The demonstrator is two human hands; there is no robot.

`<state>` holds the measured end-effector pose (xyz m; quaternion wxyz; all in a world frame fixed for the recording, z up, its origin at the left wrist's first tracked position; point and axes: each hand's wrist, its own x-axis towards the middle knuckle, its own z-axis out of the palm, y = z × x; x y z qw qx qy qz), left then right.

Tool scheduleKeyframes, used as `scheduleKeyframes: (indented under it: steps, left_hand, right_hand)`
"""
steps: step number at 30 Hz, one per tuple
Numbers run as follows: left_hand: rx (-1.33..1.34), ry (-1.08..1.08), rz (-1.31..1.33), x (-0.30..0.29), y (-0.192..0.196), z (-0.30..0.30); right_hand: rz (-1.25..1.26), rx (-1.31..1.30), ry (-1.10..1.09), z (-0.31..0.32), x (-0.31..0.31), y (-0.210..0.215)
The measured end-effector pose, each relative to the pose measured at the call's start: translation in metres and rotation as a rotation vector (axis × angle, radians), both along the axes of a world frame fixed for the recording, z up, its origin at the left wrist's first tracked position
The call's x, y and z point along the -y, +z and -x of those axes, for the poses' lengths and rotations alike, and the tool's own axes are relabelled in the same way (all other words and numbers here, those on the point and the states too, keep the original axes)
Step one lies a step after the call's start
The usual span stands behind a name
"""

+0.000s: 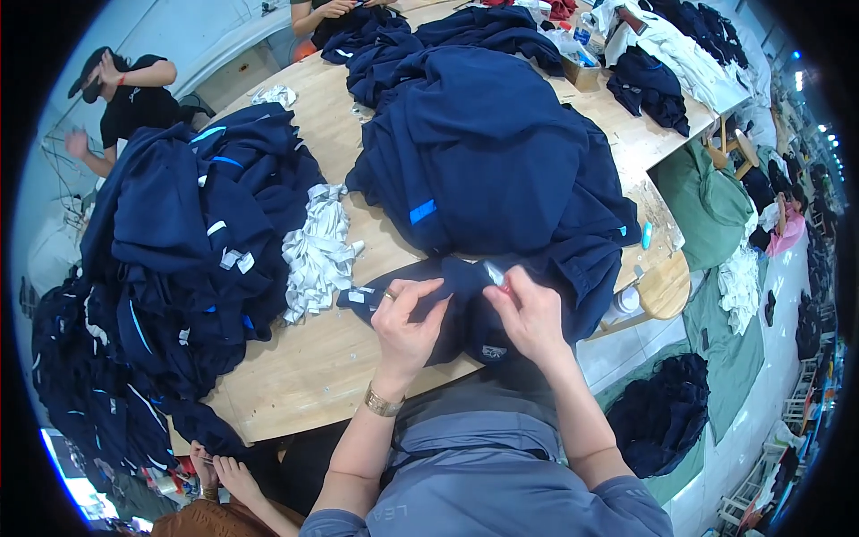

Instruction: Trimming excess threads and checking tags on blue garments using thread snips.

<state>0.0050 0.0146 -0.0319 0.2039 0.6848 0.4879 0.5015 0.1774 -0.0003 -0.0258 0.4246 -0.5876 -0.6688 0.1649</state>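
My left hand point(404, 324) pinches a fold of a dark navy garment point(465, 309) that lies at the near edge of the wooden table point(304, 367). A ring sits on one finger and a gold bracelet on the wrist. My right hand point(528, 313) grips the same garment just to the right and holds a small silver and red tool point(497, 276) against the cloth. Small white labels point(361, 294) show on the garment's left end.
A big heap of navy garments point(483, 152) fills the table's middle, another heap point(192, 224) hangs off the left side. White cloth strips point(318, 255) lie between them. Other people sit at the far left point(134, 98), far end and lower left point(224, 479). Stools and green cloth stand on the right.
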Motion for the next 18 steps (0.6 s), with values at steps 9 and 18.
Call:
scheduleKeyframes:
  steps: [9,18]
  left_hand:
    - [-0.05,-0.008,-0.091,0.001,-0.002,-0.002]
    - [-0.077,-0.002,-0.119,0.004,-0.004,-0.006]
  right_hand:
    - [-0.06,0.249,0.091,0.001,0.01,0.002]
    - [-0.059,0.316,0.094,-0.001,0.014,0.009]
